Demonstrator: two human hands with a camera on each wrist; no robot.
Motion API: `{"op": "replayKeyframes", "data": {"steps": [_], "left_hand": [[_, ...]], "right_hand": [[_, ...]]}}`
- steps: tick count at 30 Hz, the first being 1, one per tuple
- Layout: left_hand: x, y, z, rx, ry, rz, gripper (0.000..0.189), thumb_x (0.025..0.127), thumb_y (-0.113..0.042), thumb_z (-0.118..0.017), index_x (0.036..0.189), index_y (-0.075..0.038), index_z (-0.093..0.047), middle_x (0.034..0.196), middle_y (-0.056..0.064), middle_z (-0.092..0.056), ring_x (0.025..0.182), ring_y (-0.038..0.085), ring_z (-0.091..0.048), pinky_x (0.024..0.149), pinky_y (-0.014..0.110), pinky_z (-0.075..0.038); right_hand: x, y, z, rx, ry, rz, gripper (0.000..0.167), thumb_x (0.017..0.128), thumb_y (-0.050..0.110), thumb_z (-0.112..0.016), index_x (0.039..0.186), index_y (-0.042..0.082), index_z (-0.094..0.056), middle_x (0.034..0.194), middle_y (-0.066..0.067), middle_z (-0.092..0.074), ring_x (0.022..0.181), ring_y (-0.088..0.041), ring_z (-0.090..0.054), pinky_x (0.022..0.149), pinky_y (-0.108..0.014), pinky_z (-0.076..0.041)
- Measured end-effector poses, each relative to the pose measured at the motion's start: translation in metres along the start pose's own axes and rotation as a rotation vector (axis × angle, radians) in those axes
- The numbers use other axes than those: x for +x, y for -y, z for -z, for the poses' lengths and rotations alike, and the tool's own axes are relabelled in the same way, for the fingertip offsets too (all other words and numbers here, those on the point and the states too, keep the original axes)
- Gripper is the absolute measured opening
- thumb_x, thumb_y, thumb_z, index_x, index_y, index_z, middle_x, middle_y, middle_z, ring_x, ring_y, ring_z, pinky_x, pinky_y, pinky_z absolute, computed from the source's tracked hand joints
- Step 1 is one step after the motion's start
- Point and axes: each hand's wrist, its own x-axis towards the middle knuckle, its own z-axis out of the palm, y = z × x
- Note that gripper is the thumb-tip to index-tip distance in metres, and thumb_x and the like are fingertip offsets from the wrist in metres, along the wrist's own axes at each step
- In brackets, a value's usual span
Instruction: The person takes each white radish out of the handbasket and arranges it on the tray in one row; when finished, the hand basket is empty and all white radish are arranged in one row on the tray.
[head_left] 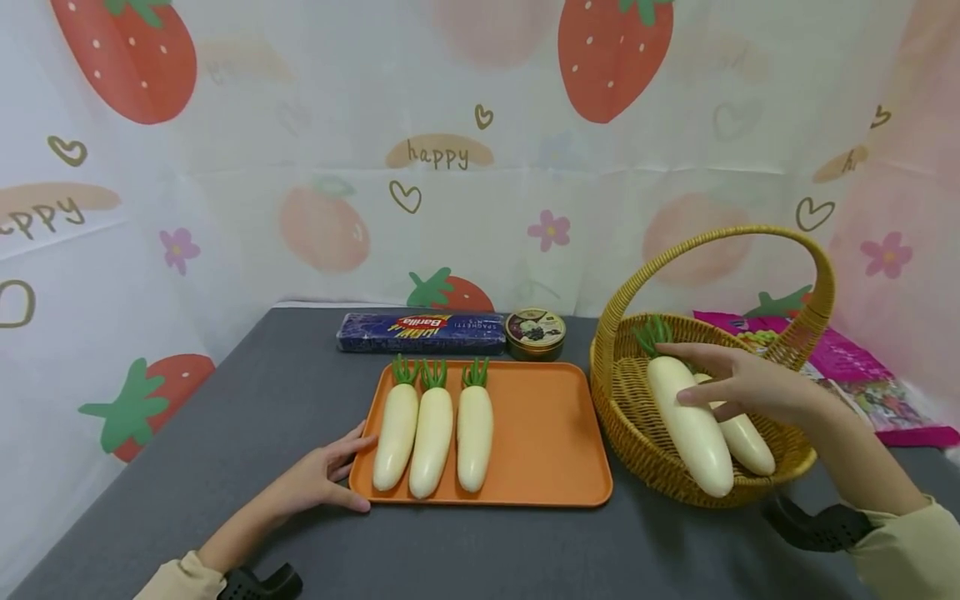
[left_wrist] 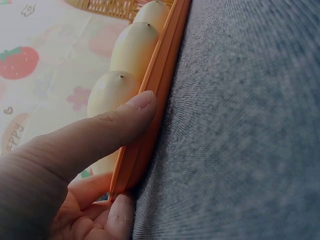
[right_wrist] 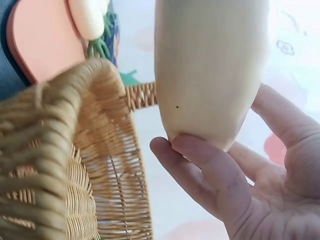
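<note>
My right hand (head_left: 723, 379) holds a white radish (head_left: 690, 425) with green leaf stubs, tilted over the wicker basket (head_left: 637, 433). In the right wrist view its fingers (right_wrist: 220, 175) are around the radish's narrowing end. A second white radish (head_left: 746, 442) lies in the basket, partly hidden behind the first. My left hand (head_left: 318, 479) grips the near left corner of the orange tray (head_left: 540, 433), thumb (left_wrist: 135, 112) against the front rim and fingers at the left side. Three white radishes (head_left: 431, 442) lie side by side on the tray's left half, leaves toward the back.
Behind the tray lie a blue Barilla spaghetti pack (head_left: 420, 333) and a round tin (head_left: 536, 333). The basket's tall handle (head_left: 720, 237) arches beside my right hand. A pink bag (head_left: 870, 375) lies right of the basket, and a printed curtain (head_left: 480, 225) hangs behind the grey table (head_left: 300, 375).
</note>
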Motion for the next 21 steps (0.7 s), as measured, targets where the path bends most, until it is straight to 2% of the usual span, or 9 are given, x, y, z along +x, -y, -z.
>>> {"op": "replayKeyframes", "data": {"steps": [5,8,11,13,14,16,18,20,21], "left_hand": [[0.001,0.001,0.0,-0.008,0.001,0.004,0.087,0.071,-0.01,-0.076,0.136,0.011,-0.024,0.144,0.026,0.003,0.128,0.036,-0.009,0.096,0.026,-0.033],[0.002,0.001,0.001,-0.001,-0.001,0.007,0.086,0.071,-0.01,-0.076,0.136,0.011,-0.024,0.144,0.026,0.002,0.129,0.035,-0.009,0.096,0.026,-0.032],[0.002,-0.002,0.001,0.016,-0.007,0.016,0.087,0.07,-0.011,-0.077,0.137,0.01,-0.025,0.144,0.025,0.002,0.129,0.035,-0.008,0.097,0.029,-0.031],[0.003,-0.004,0.0,0.026,-0.011,0.025,0.087,0.07,-0.012,-0.077,0.137,0.009,-0.025,0.144,0.025,0.002,0.129,0.034,-0.008,0.098,0.031,-0.03],[0.003,-0.004,0.0,0.026,-0.012,0.03,0.087,0.07,-0.012,-0.077,0.137,0.008,-0.025,0.144,0.024,0.002,0.13,0.034,-0.008,0.098,0.032,-0.03],[0.002,-0.005,0.0,0.021,-0.011,0.046,0.087,0.071,-0.012,-0.077,0.138,0.007,-0.025,0.144,0.024,0.002,0.129,0.034,-0.009,0.097,0.032,-0.03],[0.001,-0.006,0.0,0.009,-0.009,0.059,0.086,0.071,-0.011,-0.076,0.138,0.007,-0.024,0.144,0.024,0.003,0.129,0.034,-0.01,0.097,0.031,-0.031],[0.0,-0.006,0.0,-0.003,-0.01,0.068,0.086,0.072,-0.011,-0.076,0.138,0.007,-0.024,0.145,0.024,0.003,0.129,0.034,-0.01,0.097,0.031,-0.032],[0.0,-0.006,0.0,-0.008,-0.009,0.07,0.086,0.072,-0.011,-0.076,0.138,0.007,-0.024,0.145,0.024,0.004,0.129,0.035,-0.011,0.097,0.032,-0.032]], "right_hand": [[-0.003,0.0,-0.005,0.021,0.022,0.003,0.066,0.089,0.014,-0.055,0.144,0.008,-0.019,0.146,-0.019,-0.001,0.121,-0.043,-0.028,0.083,-0.05,-0.043],[-0.005,-0.001,-0.008,0.023,0.024,0.009,0.065,0.088,0.013,-0.056,0.143,0.009,-0.021,0.146,-0.018,-0.002,0.115,-0.038,-0.037,0.079,-0.047,-0.045],[-0.008,-0.002,-0.01,0.047,0.041,0.03,0.065,0.088,0.01,-0.056,0.143,0.009,-0.021,0.144,-0.019,-0.004,0.09,-0.026,-0.051,0.067,-0.038,-0.048],[-0.011,-0.003,-0.011,0.072,0.062,0.046,0.064,0.088,0.008,-0.055,0.143,0.008,-0.022,0.142,-0.021,-0.006,0.072,-0.02,-0.05,0.058,-0.034,-0.045],[-0.013,-0.003,-0.012,0.087,0.073,0.055,0.064,0.088,0.006,-0.055,0.143,0.009,-0.022,0.141,-0.021,-0.007,0.069,-0.02,-0.05,0.056,-0.034,-0.045],[-0.016,-0.004,-0.014,0.11,0.101,0.068,0.062,0.088,0.005,-0.054,0.143,0.01,-0.024,0.14,-0.023,-0.01,0.067,-0.02,-0.051,0.054,-0.032,-0.044],[-0.019,-0.004,-0.017,0.133,0.133,0.083,0.06,0.089,0.003,-0.052,0.142,0.013,-0.026,0.138,-0.027,-0.015,0.076,-0.026,-0.055,0.057,-0.035,-0.047],[-0.023,-0.004,-0.021,0.161,0.162,0.1,0.058,0.089,0.002,-0.05,0.142,0.017,-0.03,0.138,-0.029,-0.012,0.089,-0.032,-0.056,0.063,-0.039,-0.05],[-0.026,-0.004,-0.024,0.174,0.181,0.108,0.058,0.089,0.001,-0.05,0.141,0.019,-0.031,0.139,-0.029,-0.008,0.09,-0.033,-0.055,0.063,-0.039,-0.05]]}}
